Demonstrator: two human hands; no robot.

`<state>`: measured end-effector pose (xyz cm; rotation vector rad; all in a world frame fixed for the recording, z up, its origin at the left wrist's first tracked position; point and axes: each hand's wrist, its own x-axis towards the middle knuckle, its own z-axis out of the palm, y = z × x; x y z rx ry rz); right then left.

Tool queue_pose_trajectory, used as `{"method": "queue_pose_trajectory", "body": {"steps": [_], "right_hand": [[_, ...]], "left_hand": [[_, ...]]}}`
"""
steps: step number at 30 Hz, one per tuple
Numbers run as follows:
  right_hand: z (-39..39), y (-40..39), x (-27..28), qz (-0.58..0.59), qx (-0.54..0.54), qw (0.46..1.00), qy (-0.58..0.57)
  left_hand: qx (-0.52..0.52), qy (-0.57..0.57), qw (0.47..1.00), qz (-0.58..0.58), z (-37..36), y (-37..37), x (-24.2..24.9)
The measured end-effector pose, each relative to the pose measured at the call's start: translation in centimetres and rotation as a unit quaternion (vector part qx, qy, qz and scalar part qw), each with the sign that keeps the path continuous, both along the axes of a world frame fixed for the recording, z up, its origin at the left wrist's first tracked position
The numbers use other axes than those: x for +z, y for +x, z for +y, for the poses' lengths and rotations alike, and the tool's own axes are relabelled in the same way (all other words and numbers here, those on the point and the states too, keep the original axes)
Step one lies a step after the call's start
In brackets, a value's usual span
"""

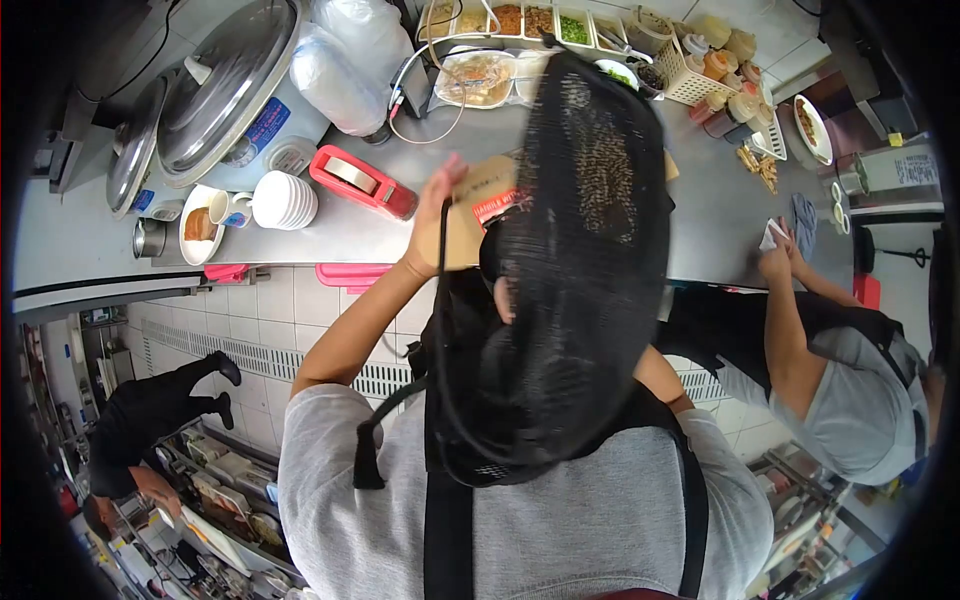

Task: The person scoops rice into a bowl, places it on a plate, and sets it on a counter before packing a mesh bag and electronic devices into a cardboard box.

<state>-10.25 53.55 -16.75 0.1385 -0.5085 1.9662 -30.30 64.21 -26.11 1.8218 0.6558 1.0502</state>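
A brown cardboard box (460, 232) with a red "HANDLE WITH" label (497, 205) is at the counter's front edge. My left hand (432, 222) holds it by its left side, and the fingertips are slightly blurred. The black mesh cap (590, 250) covers the middle of the view and hides most of the box. Behind the cap my right hand is out of sight; only part of the right arm (663, 380) shows. Just left of my left hand lies a red tape dispenser (395, 200) with a roll of tape.
Stacked white bowls (285, 200) and big lidded pots (225, 95) stand left on the steel counter (440, 130). Topping trays (540, 20) line the back. Bottles (735, 110) stand back right. A co-worker's hands (780, 255) hold something white at right; another person (140, 420) is behind left.
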Motion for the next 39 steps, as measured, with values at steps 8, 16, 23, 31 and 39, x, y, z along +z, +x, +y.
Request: {"method": "queue_pose_trajectory", "body": {"steps": [8, 16, 23, 31, 39], "right_hand": [[-1.0, 7.1, 1.9, 0.063, -0.086, 0.994, -0.023], [2.6, 7.6, -8.0, -0.086, -0.262, 0.958, -0.082], [5.5, 7.3, -9.6, -0.010, -0.124, 0.992, -0.032], [6.0, 5.7, -10.9, 0.087, -0.076, 0.992, 0.049], [4.7, 6.7, -15.8, 0.028, -0.143, 0.983, -0.108]], "left_hand": [[0.202, 0.186, 0.961, 0.016, -0.2, 0.3, 4.6], [0.163, -0.105, 0.966, -0.171, -1.5, -2.0, 7.8], [0.146, 0.086, 0.985, -0.032, -3.0, -6.7, 6.1], [0.111, -0.178, 0.967, -0.147, -9.7, -5.7, 4.8], [0.175, -0.087, 0.981, 0.004, -2.0, -2.7, 1.5]]}}
